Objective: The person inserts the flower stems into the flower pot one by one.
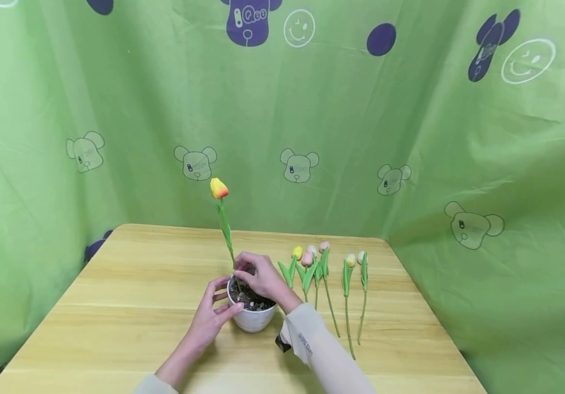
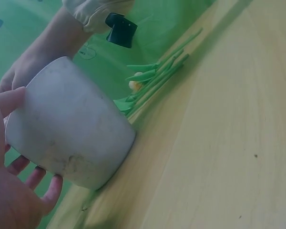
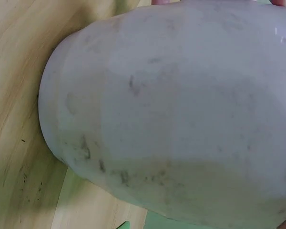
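Note:
A yellow-and-orange tulip [image 1: 219,189] stands nearly upright, leaning a little left, its lower stem in a white flowerpot [image 1: 253,320]. Dark soil with pale pebbles [image 1: 250,298] fills the pot. My right hand [image 1: 264,278] reaches over the rim and pinches the stem low down, just above the soil. From the left, my left hand [image 1: 207,318] holds the pot, thumb at the front rim and fingers round the side. In the left wrist view the pot [image 2: 76,124] shows smudges on its wall; in the right wrist view the pot [image 3: 181,109] hides the stem and soil.
Right of the pot lie several loose tulips: a yellow one [image 1: 297,252], a pink one [image 1: 307,258], a cream one [image 1: 350,260] and others. A black device [image 1: 283,343] hangs at my right cuff. Green printed curtains surround the wooden table [image 1: 130,284].

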`<act>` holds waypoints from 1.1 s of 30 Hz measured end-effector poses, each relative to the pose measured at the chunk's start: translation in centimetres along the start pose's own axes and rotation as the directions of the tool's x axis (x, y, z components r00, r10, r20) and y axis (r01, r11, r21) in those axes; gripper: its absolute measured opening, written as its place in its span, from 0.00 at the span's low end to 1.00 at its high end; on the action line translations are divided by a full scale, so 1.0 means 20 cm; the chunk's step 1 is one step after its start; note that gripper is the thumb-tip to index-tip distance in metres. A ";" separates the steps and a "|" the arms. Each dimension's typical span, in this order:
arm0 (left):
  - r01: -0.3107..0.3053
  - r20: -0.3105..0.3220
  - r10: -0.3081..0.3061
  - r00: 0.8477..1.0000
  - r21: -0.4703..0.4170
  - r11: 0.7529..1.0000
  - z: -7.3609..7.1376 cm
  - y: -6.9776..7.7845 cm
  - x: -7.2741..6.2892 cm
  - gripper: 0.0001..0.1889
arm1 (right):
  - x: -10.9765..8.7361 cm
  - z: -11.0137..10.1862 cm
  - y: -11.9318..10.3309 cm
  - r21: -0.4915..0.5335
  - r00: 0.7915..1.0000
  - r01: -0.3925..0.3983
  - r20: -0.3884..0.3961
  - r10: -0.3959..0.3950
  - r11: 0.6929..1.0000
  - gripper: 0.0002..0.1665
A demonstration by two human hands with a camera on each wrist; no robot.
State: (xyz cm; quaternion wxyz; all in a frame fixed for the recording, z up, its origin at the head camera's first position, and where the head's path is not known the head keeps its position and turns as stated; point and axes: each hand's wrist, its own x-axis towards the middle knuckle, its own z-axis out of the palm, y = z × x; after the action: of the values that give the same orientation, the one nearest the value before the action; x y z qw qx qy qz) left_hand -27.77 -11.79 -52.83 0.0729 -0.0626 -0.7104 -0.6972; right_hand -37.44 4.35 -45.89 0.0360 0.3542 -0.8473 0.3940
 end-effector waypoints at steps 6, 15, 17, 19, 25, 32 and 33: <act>0.010 -0.002 -0.010 1.000 0.001 1.000 0.00 0.00 0.00 0.39 | 0.01 0.00 0.00 -0.034 1.000 -0.018 0.022 0.018 0.999 0.04; 0.026 0.003 -0.026 1.000 -0.021 0.999 -0.01 0.01 -0.01 0.40 | 0.02 0.04 0.01 -0.097 0.995 -0.075 0.055 0.080 0.993 0.04; 0.024 0.006 -0.024 1.000 -0.023 0.999 0.00 0.01 -0.01 0.39 | 0.02 0.04 0.01 -0.099 0.996 -0.080 0.034 0.084 0.992 0.04; 0.023 0.010 -0.022 1.000 -0.023 0.999 0.00 0.01 0.00 0.39 | 0.02 0.03 0.00 -0.102 0.996 -0.082 0.009 0.083 0.991 0.04; 0.025 0.014 -0.024 1.000 -0.030 0.999 0.00 0.01 0.01 0.37 | 0.01 0.02 0.01 -0.094 0.995 -0.092 -0.041 0.088 0.991 0.06; 0.024 0.017 -0.024 1.000 -0.022 0.999 0.01 0.01 0.01 0.37 | 0.02 0.02 0.02 -0.089 0.992 -0.115 -0.066 0.110 0.989 0.07; 0.025 0.015 -0.025 1.000 -0.021 0.999 0.01 0.01 0.01 0.37 | 0.02 0.02 0.02 -0.086 0.991 -0.118 -0.068 0.112 0.989 0.07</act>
State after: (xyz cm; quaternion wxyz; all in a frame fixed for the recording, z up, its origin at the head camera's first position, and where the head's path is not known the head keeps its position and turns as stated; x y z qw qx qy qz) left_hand -27.84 -11.64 -52.66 0.0582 -0.0599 -0.7044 -0.7049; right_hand -37.83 4.02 -46.37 0.0559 0.2902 -0.8816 0.3679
